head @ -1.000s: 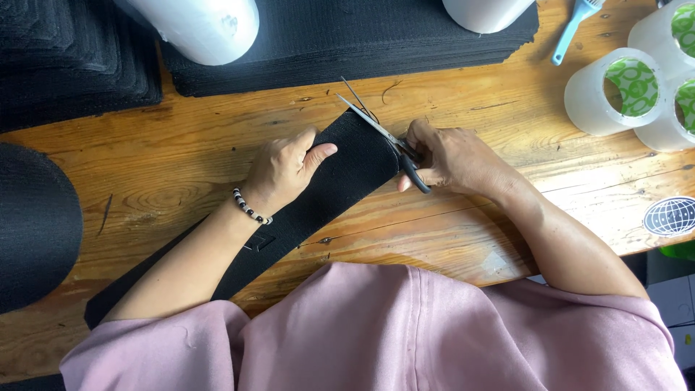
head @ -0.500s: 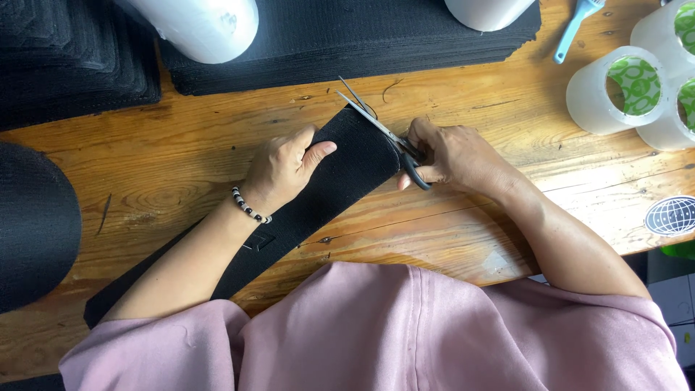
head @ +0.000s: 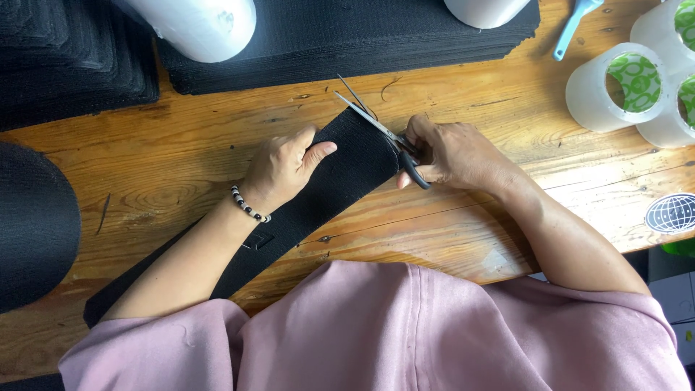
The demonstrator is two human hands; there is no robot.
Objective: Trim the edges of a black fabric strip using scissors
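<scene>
While pressed flat on a long black woven strip, left hand pins the coarse fabric to the knotty wooden bench, thumb stretched toward the right hand. Right hand clenched round dark handles of steel scissors, blades parted at the strip's far end. Beyond both hands: a flat stack of black mesh sheets under two smooth white rolls. Right of the right hand: clear tape rolls with green cores, a blue plastic handle.
</scene>
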